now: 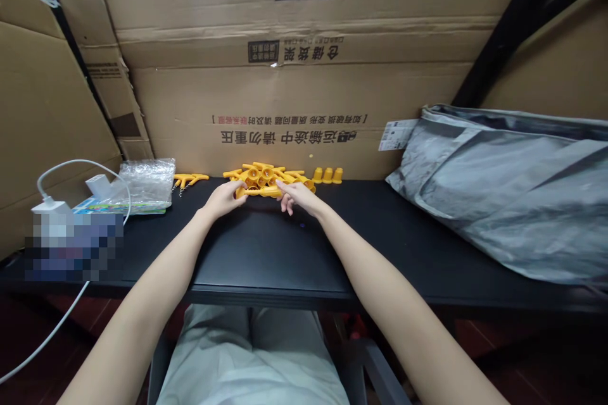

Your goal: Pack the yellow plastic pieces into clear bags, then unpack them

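My left hand point(224, 200) is closed at the left end of a long yellow plastic piece point(263, 192), thumb and fingers pinched together. At its right end, my right hand point(299, 197) grips with thumb and index finger, the other fingers curling loosely below. The piece lies level just in front of a pile of yellow plastic parts point(260, 172), some cup-shaped with round openings, others like branching handles. Left of the pile are yellow handles with metal spirals point(185, 181), like corkscrews. On the right, 3 yellow cups point(327, 175) stand in a row.
A black table point(266, 253) carries everything, with a cardboard wall point(294, 88) behind. At the left are a clear plastic bag point(145, 183), a white charger point(52, 215) with its cable and a blurred-out object. A large grey bag point(498, 202) leans at the right.
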Tool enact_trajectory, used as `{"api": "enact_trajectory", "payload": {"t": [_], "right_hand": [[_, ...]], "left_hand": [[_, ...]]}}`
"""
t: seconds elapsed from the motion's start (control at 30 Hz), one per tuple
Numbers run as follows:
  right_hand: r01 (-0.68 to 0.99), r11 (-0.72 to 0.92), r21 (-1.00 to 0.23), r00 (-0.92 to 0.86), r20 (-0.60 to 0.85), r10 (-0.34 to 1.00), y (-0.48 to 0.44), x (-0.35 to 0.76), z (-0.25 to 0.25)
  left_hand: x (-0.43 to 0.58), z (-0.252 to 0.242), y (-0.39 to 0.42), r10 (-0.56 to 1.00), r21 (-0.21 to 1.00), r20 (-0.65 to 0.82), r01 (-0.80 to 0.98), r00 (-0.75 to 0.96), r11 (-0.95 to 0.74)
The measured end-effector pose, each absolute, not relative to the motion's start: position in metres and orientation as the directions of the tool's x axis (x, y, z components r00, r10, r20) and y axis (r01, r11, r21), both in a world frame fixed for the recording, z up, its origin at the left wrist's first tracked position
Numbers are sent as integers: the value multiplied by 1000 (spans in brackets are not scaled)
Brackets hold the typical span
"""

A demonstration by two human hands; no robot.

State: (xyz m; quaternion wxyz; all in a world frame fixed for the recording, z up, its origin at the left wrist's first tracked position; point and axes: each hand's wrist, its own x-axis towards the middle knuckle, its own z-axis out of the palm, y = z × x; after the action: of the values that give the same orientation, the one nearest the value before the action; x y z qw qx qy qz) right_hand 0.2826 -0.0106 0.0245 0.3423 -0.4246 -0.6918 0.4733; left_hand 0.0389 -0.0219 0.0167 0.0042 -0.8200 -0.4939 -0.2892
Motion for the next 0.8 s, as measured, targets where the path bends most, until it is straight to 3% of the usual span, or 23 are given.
{"api": "enact_trajectory", "payload": {"t": [0.27,0.5,0.8], "right_hand": [[295,141,-945,-344,33,938,-7,281,22],[219,274,-936,-411,166,896,-5,291,23],[236,278,-931,-415,162,895,-13,284,28]], "left_hand": [[43,17,-23,818,275,486,834,309,-478],[39,16,-20,815,278,494,833,303,-478],[40,17,-21,797,283,520,818,308,-500]]}}
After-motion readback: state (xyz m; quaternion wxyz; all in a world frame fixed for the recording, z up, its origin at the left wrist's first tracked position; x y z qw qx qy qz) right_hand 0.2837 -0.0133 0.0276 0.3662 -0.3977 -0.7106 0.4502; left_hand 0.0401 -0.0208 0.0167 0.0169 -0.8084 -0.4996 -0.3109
